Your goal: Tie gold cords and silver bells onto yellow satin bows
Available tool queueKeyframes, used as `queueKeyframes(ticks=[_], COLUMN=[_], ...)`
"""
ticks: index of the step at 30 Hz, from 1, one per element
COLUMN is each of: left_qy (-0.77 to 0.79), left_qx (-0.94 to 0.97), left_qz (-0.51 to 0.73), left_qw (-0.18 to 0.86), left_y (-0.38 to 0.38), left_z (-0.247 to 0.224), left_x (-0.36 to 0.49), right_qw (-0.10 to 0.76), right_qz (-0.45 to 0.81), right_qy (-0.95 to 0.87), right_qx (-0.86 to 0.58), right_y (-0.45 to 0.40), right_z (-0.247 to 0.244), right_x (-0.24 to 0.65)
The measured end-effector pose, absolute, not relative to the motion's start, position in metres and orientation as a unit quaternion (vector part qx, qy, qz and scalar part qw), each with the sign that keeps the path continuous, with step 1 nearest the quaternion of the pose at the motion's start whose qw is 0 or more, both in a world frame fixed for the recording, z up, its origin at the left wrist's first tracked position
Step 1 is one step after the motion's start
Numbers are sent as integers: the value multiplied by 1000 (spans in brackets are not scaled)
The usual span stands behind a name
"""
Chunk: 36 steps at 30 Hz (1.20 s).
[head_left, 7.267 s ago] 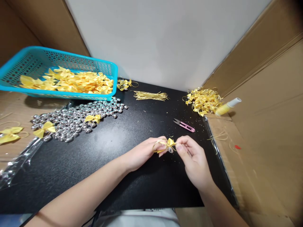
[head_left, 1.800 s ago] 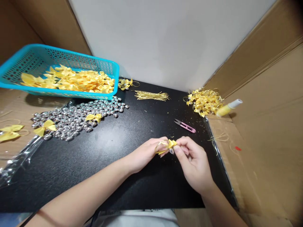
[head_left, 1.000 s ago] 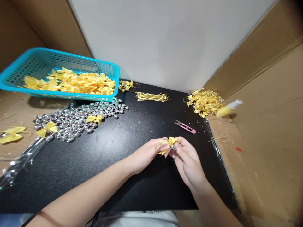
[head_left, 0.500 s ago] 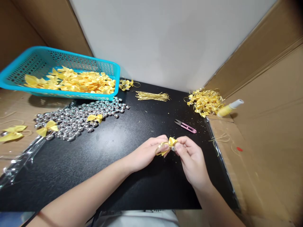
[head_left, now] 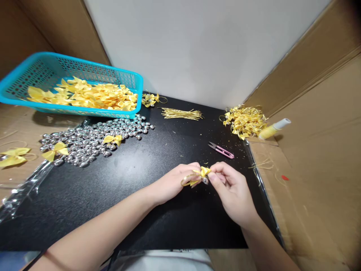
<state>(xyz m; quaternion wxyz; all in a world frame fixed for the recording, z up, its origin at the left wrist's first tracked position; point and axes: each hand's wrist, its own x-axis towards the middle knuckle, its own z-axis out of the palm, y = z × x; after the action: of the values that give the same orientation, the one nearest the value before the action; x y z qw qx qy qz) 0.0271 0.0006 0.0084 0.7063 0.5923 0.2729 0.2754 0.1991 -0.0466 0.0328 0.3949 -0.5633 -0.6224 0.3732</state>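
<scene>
A yellow ribbon bow (head_left: pixel 205 171) is held between my two hands over the black tabletop. My left hand (head_left: pixel 183 178) pinches its left side, where a gold cord loop (head_left: pixel 186 180) sticks out past the thumb. At the bow's right end, my right hand (head_left: pixel 229 186) pinches the ribbon between thumb and fingertips. A small silver bead (head_left: pixel 205 181) hangs just under the bow's middle, between the hands. How the bead, cord and ribbon are joined is hidden by the fingers.
A turquoise basket (head_left: pixel 132 113) holds yellow bows, with silver beads (head_left: pixel 93 141) spread before it. Gold cords (head_left: pixel 182 114) lie at the back. Pink thread snips (head_left: pixel 221 149) rest beyond my right hand, near a pile of finished-looking bows (head_left: pixel 245 122) and a yellow thread spool (head_left: pixel 274 128).
My right hand has shifted slightly right and its grip moved to the ribbon's end. The bead and the gold loop now show more clearly.
</scene>
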Motion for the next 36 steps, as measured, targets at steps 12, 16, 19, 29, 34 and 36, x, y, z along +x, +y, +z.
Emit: queueKeyframes(ticks=[12,16,19,29,34,36], left_qy=[234,243,245,248,245,242], left_qx=[527,521,521,504,498,496], left_qz=[286,283,283,284,284,285], left_qw=[765,768,767,777,782,783], left_y=[1,0,-1,-2,-2,-2], left_z=[2,1,1,1,-1,-1], left_x=[28,28,29,32,32,32], right_qw=[401,397,388,369,377,379], right_qz=[380,378,377,381,390,392], right_qy=[-617,-620,-624,-636,-633,-631], right_qx=[-561,-562,-564,-560,-552,-552], right_y=[-46,-45,-45,-44,-44,-44], right_z=[36,36,36,37,39,39], right_x=[198,200,201,201,198,198])
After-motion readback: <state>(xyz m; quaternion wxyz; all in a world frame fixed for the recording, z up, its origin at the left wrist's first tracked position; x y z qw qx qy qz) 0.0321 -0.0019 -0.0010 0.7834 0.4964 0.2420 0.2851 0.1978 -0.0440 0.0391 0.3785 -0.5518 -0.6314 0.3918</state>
